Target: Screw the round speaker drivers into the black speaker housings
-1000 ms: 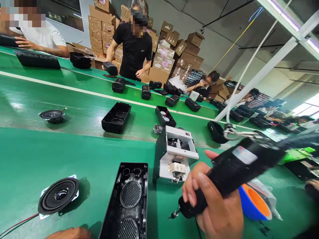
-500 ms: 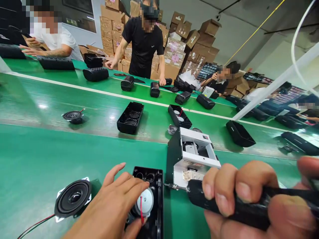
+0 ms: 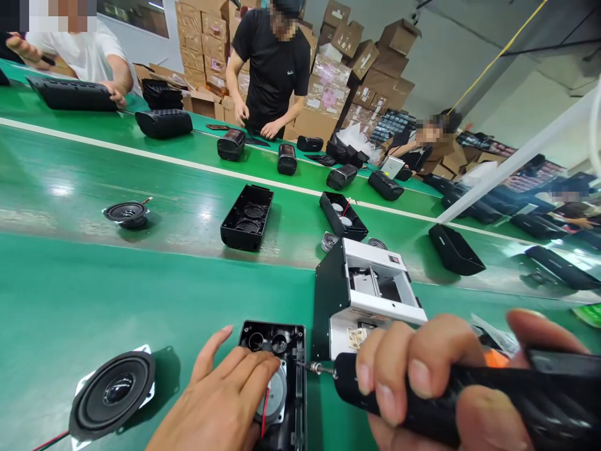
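In the head view, a small round speaker (image 3: 272, 396) is pressed flat into the open black housing (image 3: 282, 382) by the left hand (image 3: 220, 404), fingers spread over it, so that it is kept seated. The electric screwdriver (image 3: 451, 394) is gripped tightly by the right hand (image 3: 451, 388), bit laid at the housing's edge (beside the screw feeder (image 3: 366, 300)).

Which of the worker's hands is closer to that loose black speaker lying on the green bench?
Left. The left hand lies just right of the loose speaker, on the housing; the right hand grips the screwdriver farther right.
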`<state>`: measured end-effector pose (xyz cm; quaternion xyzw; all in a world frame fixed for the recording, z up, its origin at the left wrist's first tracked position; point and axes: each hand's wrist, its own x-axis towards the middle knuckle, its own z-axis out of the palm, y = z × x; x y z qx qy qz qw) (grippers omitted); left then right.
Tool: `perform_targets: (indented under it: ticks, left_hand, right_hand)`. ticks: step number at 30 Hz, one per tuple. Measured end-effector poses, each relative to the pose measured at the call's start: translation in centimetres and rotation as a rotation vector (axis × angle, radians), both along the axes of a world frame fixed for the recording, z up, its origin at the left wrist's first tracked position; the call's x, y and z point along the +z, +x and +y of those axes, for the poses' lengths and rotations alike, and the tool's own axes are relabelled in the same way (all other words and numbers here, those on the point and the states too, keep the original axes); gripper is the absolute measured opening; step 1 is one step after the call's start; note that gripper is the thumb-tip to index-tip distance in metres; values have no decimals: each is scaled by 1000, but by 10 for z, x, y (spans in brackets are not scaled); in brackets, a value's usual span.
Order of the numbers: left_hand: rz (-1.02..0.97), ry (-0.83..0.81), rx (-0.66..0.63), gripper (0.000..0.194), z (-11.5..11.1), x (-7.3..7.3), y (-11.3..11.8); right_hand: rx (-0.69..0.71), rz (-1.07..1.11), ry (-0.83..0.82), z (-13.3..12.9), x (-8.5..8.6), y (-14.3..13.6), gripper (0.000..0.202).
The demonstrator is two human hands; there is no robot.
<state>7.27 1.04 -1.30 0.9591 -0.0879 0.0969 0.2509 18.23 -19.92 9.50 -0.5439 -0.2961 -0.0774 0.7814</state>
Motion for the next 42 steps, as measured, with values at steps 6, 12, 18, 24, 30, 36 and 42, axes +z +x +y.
perform_targets:
  ticks: [6,12,18,24,30,36,42]
  left_hand:
    - [-195,132,-28,68,2,2,2]
    - [-293,176,-16,61,-2,9,7]
    - [-266,165,-17,63,-3,13,5]
    - [-78,87,-32,82,1,2,-3]
    - [38,94,-15,81,-2,-6,-5]
    - [37,192,-9,67,-8,-4,-4]
    - [33,250,-21,66,-7,-2,-3]
  right_hand:
    - [-13,31,70,26,-24,-9,40]
    - [-47,-10,50,41,-43,-7,42]
    - [-37,-60,0,43,-51,-4,40]
    - [-96,-49,-63,43,-57,-5,38]
    - [-16,-57,-114,41,-67,2,40]
    - [58,-44,-102,48,-73,4,43]
    - [-1,-48,-171,49,-66,4,30]
